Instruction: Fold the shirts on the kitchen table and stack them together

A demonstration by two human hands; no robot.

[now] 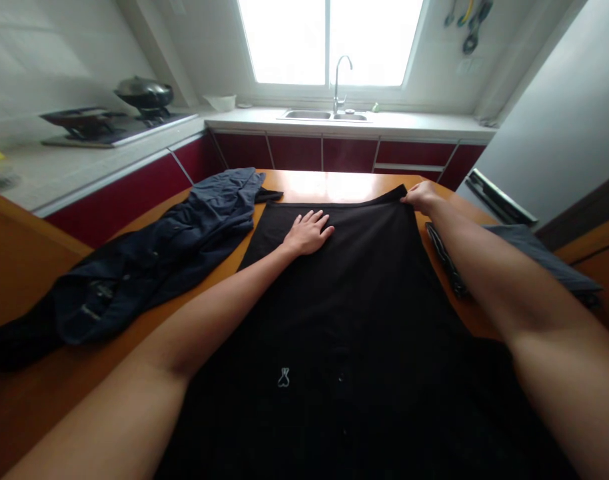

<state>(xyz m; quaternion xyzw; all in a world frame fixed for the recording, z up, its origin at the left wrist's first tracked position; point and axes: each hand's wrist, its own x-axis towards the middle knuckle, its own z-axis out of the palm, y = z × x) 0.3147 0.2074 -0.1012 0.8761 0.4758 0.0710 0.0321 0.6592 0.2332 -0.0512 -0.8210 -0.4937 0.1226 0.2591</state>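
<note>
A black shirt (354,293) lies spread on the orange wooden table (309,181), its hem toward the far edge. It has a small pale emblem and a few buttons near me. My left hand (308,235) rests flat on the cloth just below the hem, fingers spread. At the far right corner my right hand (420,196) pinches the hem, and that corner is lifted slightly. The near end of the shirt runs out of view at the bottom.
A crumpled dark blue garment (184,233) lies on the table's left. Folded dark clothes (529,250) sit at the right, partly behind my right forearm. Beyond are a sink (307,115), a stove (119,137) with pans, and a grey fridge (554,120).
</note>
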